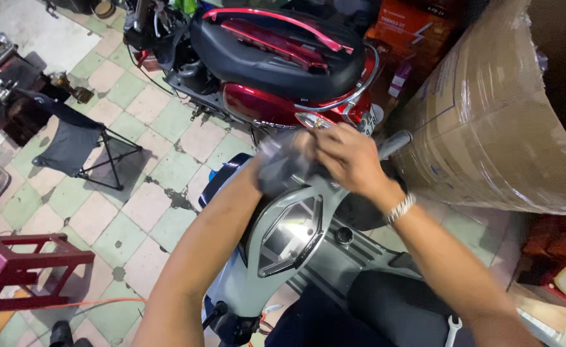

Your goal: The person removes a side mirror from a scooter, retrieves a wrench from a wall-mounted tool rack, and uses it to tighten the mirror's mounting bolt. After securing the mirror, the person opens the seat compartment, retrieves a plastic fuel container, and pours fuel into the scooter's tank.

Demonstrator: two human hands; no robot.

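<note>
Both hands are meeting just above the middle of the frame, over the front of a grey scooter [283, 257]. The right hand [350, 157] is reaching in from the lower right, fingers curled and pressing against a dark, blurred bundle [282, 164] that looks like a cloth or glove; motion blur is hiding its exact kind. The left hand [267, 168] is coming up from the bottom centre and is mostly covered by that bundle, so I cannot tell whether its fingers are closed. A silver bracelet [400, 208] is sitting on the right wrist.

The bundle is hovering right over the scooter's handlebar cover, above the instrument panel [289, 234], which is lying just below the hands in the centre of the frame. A grey handlebar grip [395, 142] is sticking out just to the right of the right hand.

Behind the hands, in the upper centre, a red scooter [264, 106] with a black seat [270, 54] is standing on the tiled floor [135, 212]. A large cardboard-wrapped roll [495, 115] is filling the right side. A folding stool [77, 144] with dark fabric is standing at centre left, and a red metal stand [19, 270] is lying at lower left.
</note>
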